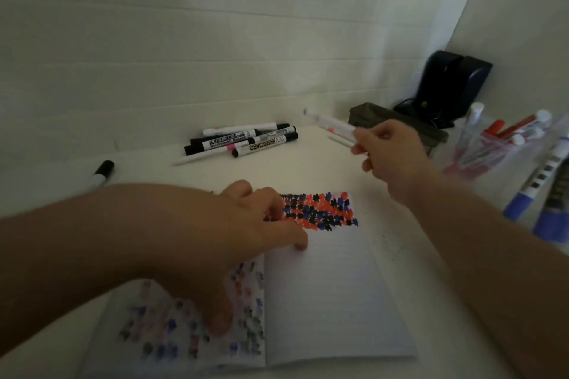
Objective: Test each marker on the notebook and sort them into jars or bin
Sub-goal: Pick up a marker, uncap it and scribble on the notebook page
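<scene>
An open lined notebook (326,301) lies on the white table, its right page topped by a patch of red, blue and black test marks. My left hand (246,243) presses flat on the notebook near the spine, fingers spread. My right hand (391,154) is raised above the table's right side and pinches a thin white marker (331,124) that points up and to the left. A pile of black-capped whiteboard markers (246,141) lies at the back of the table. One more black-capped marker (103,174) lies alone at the left.
A clear jar (495,148) with red-capped markers stands at the right, and blue markers (535,191) stick up from another container at the right edge. A dark bin (400,124) and a black device (452,86) sit in the back right corner against the wall.
</scene>
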